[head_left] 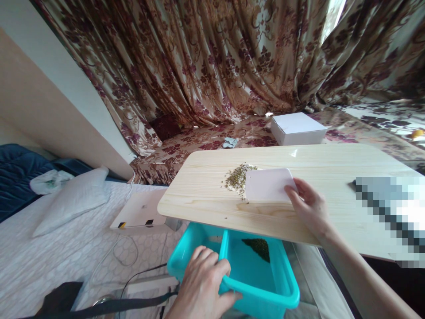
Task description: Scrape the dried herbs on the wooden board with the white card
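Observation:
My right hand (308, 204) is closed on one end of a thin white rectangular scraper (268, 185). The scraper's far edge touches a heap of small green beans mixed with pale grains (239, 178) on the light wooden table (199, 199). Below the table's near edge sits a turquoise two-compartment bin (252, 283). My left hand (207, 281) grips the bin's near rim by the divider, its thumb over the rim. A patch of dark green beans (260, 249) lies in the right compartment. A little pale material shows in the left compartment, partly hidden by the hand.
A white box (299, 127) stands behind the table. At the table's right lies a blurred-out device (392, 208). To the left, a bed holds a pillow (75, 201), a pale box (139, 210) and loose cables (128, 250). Patterned curtains (212, 62) hang at the back.

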Tool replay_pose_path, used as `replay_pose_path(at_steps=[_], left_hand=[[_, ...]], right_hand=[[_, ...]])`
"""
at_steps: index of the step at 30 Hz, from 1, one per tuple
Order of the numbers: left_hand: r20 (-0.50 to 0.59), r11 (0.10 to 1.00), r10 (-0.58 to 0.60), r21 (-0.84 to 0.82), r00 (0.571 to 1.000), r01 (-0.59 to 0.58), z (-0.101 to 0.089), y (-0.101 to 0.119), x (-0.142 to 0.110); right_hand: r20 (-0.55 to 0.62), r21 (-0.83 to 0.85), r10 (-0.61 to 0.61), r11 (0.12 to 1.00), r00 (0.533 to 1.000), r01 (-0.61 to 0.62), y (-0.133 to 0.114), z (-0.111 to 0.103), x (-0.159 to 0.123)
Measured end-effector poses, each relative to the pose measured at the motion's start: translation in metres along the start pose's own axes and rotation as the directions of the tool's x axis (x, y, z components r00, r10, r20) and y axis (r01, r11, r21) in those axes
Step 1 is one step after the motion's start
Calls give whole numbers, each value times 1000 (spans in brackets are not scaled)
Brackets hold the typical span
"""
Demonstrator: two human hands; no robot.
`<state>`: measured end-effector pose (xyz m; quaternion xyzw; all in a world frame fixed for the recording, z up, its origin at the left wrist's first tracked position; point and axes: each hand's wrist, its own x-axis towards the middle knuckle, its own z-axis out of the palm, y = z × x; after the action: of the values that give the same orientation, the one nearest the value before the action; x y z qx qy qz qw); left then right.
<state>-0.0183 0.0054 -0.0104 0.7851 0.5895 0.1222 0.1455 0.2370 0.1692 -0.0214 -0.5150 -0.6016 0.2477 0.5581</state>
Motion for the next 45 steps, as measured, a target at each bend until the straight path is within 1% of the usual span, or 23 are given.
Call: replay_pose_path(at_steps=[5, 10, 16, 21, 25, 28, 30, 33, 40, 45], left_hand=[[-9, 1000, 9, -3, 1000, -9, 1, 0, 0], [-12, 1000, 2, -2, 1000, -2, 0, 1, -1], [-1, 1000, -13, 9, 1000, 13, -6, 5, 0], [-16, 999, -38, 4, 999, 38, -10, 2, 0], [-26, 998, -53, 17, 998, 54, -12, -1, -3], [-22, 998, -67, 17, 998, 67, -13, -1, -5], [-21, 997, -70, 12, 997, 70, -14, -1, -6], [-22, 998, -68, 12, 997, 68, -14, 0, -6], [-13, 998, -63, 10, 998, 63, -13, 2, -3], [-1, 998, -55, 14, 998, 55, -12, 4, -3]], right_hand=[[15, -9, -25, 1000, 1000, 25, -2, 2, 1], [79, -20, -34, 999, 996, 35, -6, 5, 0], [59, -14, -34, 999, 998, 35, -3, 7, 0], [86, -31, -58, 998, 995, 61, -2, 8, 2], [121, 15, -52, 999, 991, 50, -4, 8, 2], [95, 46, -23, 999, 995, 18, -4, 8, 2], [69, 46, -8, 999, 998, 5, -4, 7, 3], [62, 35, -1, 999, 998, -1, -4, 6, 3], [65, 17, -24, 1000, 998, 23, -7, 5, 0], [46, 11, -43, 999, 998, 43, -3, 6, 2]])
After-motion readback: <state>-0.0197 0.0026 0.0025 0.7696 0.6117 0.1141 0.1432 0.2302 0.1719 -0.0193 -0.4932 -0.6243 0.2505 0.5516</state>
